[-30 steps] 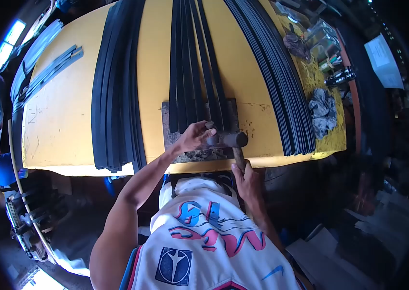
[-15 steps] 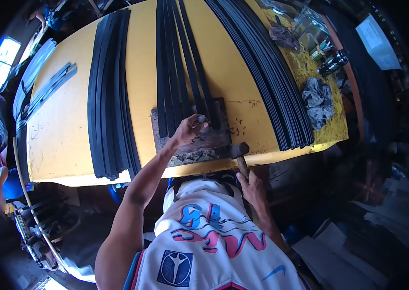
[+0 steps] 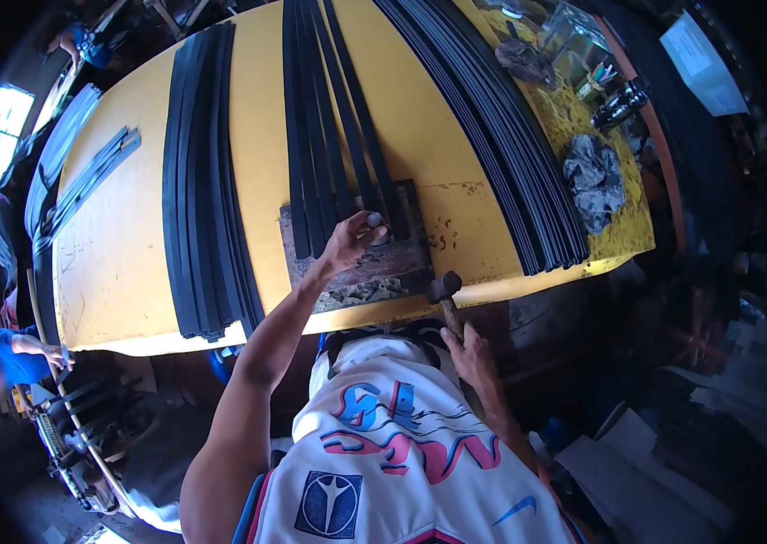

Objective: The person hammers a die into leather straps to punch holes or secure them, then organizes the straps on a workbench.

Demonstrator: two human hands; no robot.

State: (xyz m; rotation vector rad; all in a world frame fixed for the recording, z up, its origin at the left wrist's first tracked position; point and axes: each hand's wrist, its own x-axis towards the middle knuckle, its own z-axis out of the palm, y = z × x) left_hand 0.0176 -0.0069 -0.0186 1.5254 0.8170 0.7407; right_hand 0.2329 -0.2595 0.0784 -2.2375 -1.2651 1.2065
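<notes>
My left hand (image 3: pixel 352 245) is closed round a short metal punch (image 3: pixel 374 219), whose round grey top shows above the fingers; its lower end is hidden. It is over a dark, worn block (image 3: pixel 383 270) at the table's near edge. Several long black strips (image 3: pixel 333 127) run from the far side onto this block, their near ends beside and under my left hand. Low at the near edge, my right hand (image 3: pixel 470 352) grips a hammer (image 3: pixel 451 313) by its wooden handle. The dark hammer head points up, just right of the block and apart from the punch.
On the yellow table (image 3: pixel 256 118), a stack of black strips (image 3: pixel 197 181) lies left and a thicker stack (image 3: pixel 492 136) right. Crumpled grey cloth (image 3: pixel 593 186) and a dark bottle (image 3: pixel 621 104) lie at far right. A person in blue (image 3: pixel 21 358) is at the left edge.
The view has shifted slightly. My hands keep their holds, with the hammer tilted a little further left. At the left edge, the person in blue now has an arm extended toward the table corner.
</notes>
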